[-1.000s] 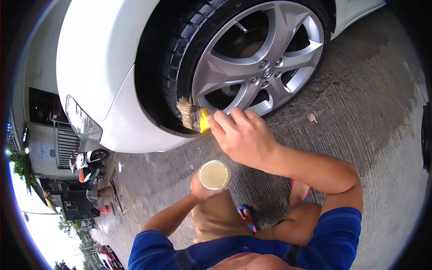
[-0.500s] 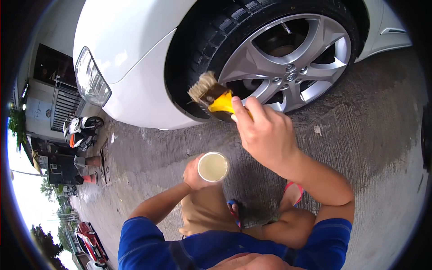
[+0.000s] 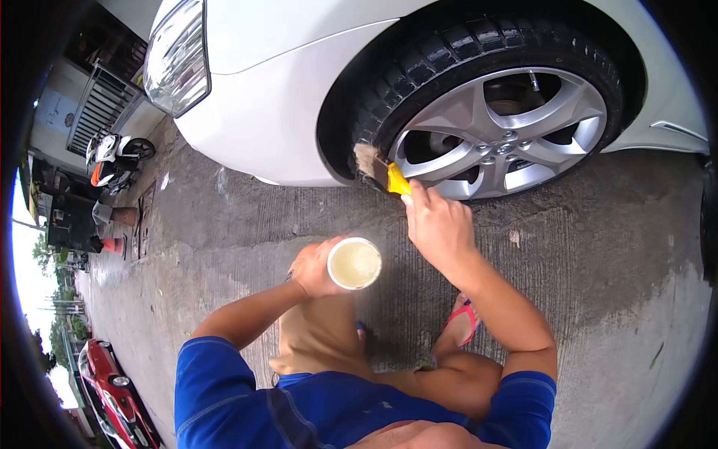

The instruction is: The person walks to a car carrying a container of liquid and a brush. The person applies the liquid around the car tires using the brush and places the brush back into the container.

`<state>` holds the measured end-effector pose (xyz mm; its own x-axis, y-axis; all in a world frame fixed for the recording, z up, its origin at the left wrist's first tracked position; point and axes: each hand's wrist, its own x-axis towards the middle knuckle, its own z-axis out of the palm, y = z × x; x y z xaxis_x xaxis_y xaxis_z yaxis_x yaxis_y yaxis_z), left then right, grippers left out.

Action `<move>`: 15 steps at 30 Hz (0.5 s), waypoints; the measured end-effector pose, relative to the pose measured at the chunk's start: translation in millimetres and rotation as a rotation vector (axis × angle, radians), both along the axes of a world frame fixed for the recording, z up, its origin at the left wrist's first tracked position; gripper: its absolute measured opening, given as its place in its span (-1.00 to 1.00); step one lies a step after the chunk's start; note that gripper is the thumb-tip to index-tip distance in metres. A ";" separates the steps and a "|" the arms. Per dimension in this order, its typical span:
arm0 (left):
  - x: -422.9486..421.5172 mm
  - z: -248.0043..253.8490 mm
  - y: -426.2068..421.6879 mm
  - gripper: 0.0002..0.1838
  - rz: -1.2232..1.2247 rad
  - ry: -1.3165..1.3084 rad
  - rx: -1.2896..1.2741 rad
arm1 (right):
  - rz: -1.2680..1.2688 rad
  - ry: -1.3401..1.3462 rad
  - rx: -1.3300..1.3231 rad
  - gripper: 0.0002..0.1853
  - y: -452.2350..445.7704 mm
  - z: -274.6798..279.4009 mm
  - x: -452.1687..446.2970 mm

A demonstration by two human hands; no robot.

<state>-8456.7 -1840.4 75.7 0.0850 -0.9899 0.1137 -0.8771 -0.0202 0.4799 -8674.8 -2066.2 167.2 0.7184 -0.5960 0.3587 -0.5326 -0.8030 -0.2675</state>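
Note:
My right hand is closed round the yellow handle of a paintbrush. Its pale bristles meet the tread edge of the black tire, at the lower left of the wheel. Inside the tire sits a silver alloy rim. My left hand grips a white cup from its side, above my knee. Pale, cloudy liquid shows in the cup. The tire belongs to a white car, whose fender arches over it.
Ribbed, partly wet concrete lies under me and the car. A headlight is at upper left. Farther off on the left stand a motorcycle, an orange cone and a red car. My sandalled foot is below my right arm.
The paintbrush has come from in front of the wheel arch onto the tire's edge. My view has shifted, showing more of the wheel. The cup stays in my left hand.

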 end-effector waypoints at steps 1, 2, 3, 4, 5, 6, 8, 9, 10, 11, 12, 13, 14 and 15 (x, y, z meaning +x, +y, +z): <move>-0.2 -1.4 -1.2 0.20 -0.013 0.008 -0.002 | 0.043 0.088 0.059 -0.64 3.9 -17.8 4.6; 3.5 -1.3 -3.1 0.19 -0.030 0.012 -0.001 | 0.015 0.009 0.047 -0.65 0.2 -13.7 2.1; 5.3 0.4 -6.3 0.19 -0.037 0.017 0.007 | -0.012 -0.069 0.035 -0.65 -8.6 -5.8 -4.5; 3.5 1.8 -8.2 0.19 -0.039 0.027 0.017 | -0.036 -0.257 0.025 -0.68 -20.6 13.9 -14.7; 0.1 1.0 -4.0 0.20 -0.040 0.045 0.043 | -0.064 -0.454 -0.002 -0.71 -28.9 41.8 -25.8; -1.3 -0.4 2.8 0.20 -0.044 0.043 0.035 | -0.106 -0.629 -0.013 -0.74 -40.0 58.7 -35.7; 2.4 -1.8 0.7 0.20 -0.053 0.035 -0.015 | -0.273 -0.764 0.074 -0.73 -54.8 84.7 -53.2; 3.1 -2.9 2.3 0.20 -0.048 0.047 -0.003 | -0.332 -0.748 0.162 -0.72 -57.4 88.6 -55.6; 4.4 -3.4 2.3 0.20 -0.043 0.054 0.004 | -0.273 -0.738 0.080 -0.71 -56.2 80.7 -52.6; 5.7 -3.7 0.5 0.19 -0.039 0.056 0.009 | -0.213 -0.732 -0.004 -0.71 -52.8 65.1 -44.0; 5.1 -2.6 -2.4 0.19 -0.034 0.040 0.015 | -0.133 -0.662 0.032 -0.68 -42.0 44.6 -34.3; 3.2 -1.4 -3.2 0.19 -0.028 0.025 0.025 | -0.062 -0.524 0.057 -0.65 -26.3 23.8 -24.2; 1.8 -0.5 -3.4 0.19 -0.021 0.010 0.036 | -0.015 -0.317 0.144 -0.64 -9.0 10.7 -16.1; 1.6 -0.7 -3.4 0.19 -0.023 0.016 0.040 | 0.024 -0.192 0.202 -0.62 1.4 8.5 -9.4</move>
